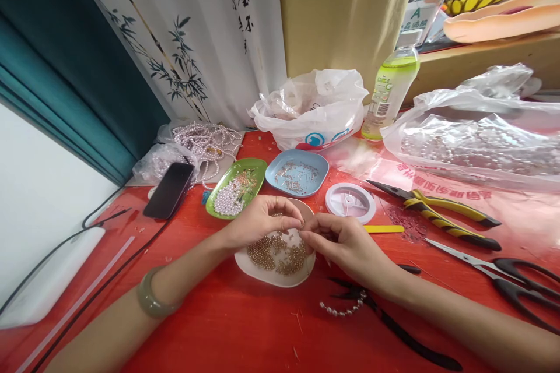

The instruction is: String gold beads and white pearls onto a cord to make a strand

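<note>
Over a cream dish [276,280] of small gold beads [261,255], both hands meet with their fingertips close together. My left hand [266,220] is closed, thumb and fingers pinched at the dish's upper right. What lies in that pinch is too small to make out. Pinched as well, my right hand [343,238] faces it from the right; anything in its fingers is hidden or too thin to name. Below the right forearm, a short string of silvery beads [347,310] lies by black-handled pliers [394,326], partly covered by the arm.
Behind the dish sit a green tray [225,176] of pearly and gold beads, a blue tray [300,155] of small metal pieces, and a thread spool [331,205]. At right lie yellow-black pliers [455,221] and scissors [494,271]. A phone [170,189] lies left.
</note>
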Demonstrator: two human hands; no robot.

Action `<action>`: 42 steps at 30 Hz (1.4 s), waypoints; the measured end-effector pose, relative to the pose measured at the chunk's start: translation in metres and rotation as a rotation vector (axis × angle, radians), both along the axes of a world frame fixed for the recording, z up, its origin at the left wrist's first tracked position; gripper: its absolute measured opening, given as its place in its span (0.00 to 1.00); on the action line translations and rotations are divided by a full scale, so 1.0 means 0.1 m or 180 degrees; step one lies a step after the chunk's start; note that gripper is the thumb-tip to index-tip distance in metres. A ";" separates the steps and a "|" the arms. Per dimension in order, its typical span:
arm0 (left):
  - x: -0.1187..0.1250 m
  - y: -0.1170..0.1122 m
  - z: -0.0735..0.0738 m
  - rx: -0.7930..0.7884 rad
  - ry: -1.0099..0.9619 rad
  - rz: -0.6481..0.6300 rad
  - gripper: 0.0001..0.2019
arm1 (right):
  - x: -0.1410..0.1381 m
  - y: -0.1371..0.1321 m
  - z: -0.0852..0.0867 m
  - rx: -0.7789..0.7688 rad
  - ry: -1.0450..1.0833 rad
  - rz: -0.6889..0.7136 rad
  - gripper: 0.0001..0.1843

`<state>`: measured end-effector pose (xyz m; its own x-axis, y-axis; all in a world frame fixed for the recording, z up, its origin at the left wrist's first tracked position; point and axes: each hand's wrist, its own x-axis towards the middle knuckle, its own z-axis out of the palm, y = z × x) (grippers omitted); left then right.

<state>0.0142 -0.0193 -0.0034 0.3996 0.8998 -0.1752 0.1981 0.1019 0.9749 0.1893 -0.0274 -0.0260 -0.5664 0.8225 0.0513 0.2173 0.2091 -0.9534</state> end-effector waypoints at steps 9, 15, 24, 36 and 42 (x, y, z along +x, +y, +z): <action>-0.01 0.01 -0.01 0.0131 0.0080 -0.0041 0.06 | 0.01 -0.01 0.02 0.0001 -0.0042 -0.0016 0.13; -0.01 0.01 -0.02 0.0134 0.0094 -0.0034 0.06 | 0.01 -0.01 0.03 -0.0023 -0.0036 -0.0010 0.12; -0.02 0.01 -0.03 0.0151 0.0074 -0.0026 0.06 | 0.00 -0.01 0.03 -0.0018 -0.0044 -0.0019 0.12; -0.03 0.01 -0.04 0.0163 0.0079 -0.0021 0.05 | 0.00 -0.02 0.03 -0.0033 -0.0063 -0.0008 0.12; -0.03 0.02 -0.03 0.0168 0.0088 -0.0102 0.05 | 0.00 -0.01 0.04 0.0036 -0.0046 -0.0016 0.12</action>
